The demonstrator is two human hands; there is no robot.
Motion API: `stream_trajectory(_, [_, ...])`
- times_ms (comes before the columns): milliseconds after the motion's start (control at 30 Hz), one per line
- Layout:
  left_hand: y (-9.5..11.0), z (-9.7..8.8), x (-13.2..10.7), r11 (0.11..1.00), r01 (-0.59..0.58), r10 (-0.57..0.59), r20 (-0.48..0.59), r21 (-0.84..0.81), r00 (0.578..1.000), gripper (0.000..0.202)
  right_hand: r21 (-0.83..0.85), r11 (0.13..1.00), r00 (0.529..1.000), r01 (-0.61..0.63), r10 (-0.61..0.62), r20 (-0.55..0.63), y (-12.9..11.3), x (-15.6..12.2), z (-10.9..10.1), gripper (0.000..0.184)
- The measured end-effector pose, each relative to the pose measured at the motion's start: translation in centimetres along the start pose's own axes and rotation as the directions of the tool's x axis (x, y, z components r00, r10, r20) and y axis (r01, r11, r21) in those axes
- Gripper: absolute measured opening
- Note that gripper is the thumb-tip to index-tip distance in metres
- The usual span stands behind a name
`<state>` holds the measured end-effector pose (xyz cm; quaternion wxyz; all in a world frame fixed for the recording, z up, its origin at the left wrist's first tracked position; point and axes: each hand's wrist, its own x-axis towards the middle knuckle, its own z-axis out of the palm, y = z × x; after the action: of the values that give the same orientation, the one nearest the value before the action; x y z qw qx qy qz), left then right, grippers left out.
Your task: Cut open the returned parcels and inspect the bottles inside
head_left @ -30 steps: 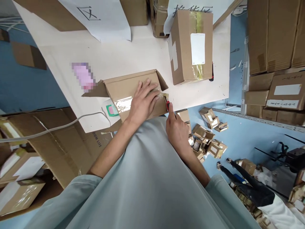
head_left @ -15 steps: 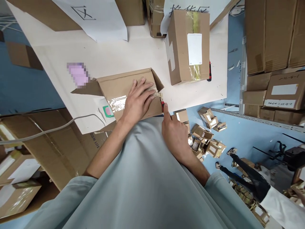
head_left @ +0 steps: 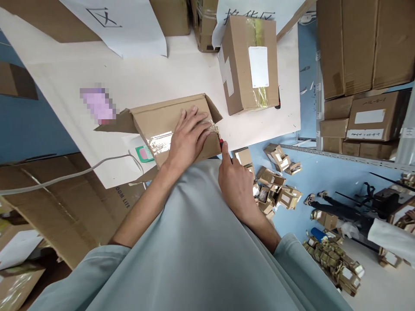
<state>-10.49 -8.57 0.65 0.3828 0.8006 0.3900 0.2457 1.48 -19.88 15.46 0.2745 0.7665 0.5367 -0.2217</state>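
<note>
A brown cardboard box [head_left: 152, 116] lies on the table near its front edge, with end flaps sticking out on the left and right. My left hand [head_left: 186, 138] presses flat on its top, fingers spread across the clear tape. At the box's right side, my right hand [head_left: 236, 181] is closed around a red box cutter [head_left: 221, 142], index finger stretched along it. Most of the cutter is hidden by the hand, and its blade cannot be made out. A green-and-pink card or packet [head_left: 144, 153] sits left of the box.
A taped, labelled box [head_left: 238, 69] stands at the back right, with a red-and-black object [head_left: 279, 99] partly behind it. A grey cable [head_left: 81, 172] crosses the left edge. Small boxes [head_left: 275, 181] litter the blue floor; a person's legs [head_left: 340, 211] show further right.
My view has shifted slightly, so the surroundings sit further left. The right hand and cutter are marginally lower along the box's end; the left hand stays put. The person at right has changed stance.
</note>
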Motion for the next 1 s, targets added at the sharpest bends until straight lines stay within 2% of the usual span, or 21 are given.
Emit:
stream_trajectory(333, [-0.1,0.5,-0.4,0.999,-0.019,0.018,-0.018,-0.032,1.0,0.033,0.004,0.999,0.999,-0.043,0.043,-0.006,-0.8,-0.6,0.4,0.081])
stream_trajectory(600, [-0.1,0.6,-0.4,0.998,-0.025,0.023,-0.029,-0.057,0.999,0.03,-0.016,0.998,0.998,-0.054,0.054,-0.025,-1.2,-1.4,-0.3,0.078])
stream_trajectory(833, [0.4,0.8,-0.8,0.999,-0.016,0.015,-0.022,-0.052,1.0,0.031,-0.053,0.995,0.997,-0.079,0.078,-0.024,-2.2,-0.4,-0.4,0.085])
stream_trajectory(1000, [0.2,1.4,-0.6,1.0,-0.007,0.006,-0.017,-0.028,1.0,0.033,-0.011,0.996,0.997,-0.083,0.083,-0.006,-3.3,0.6,-1.2,0.079])
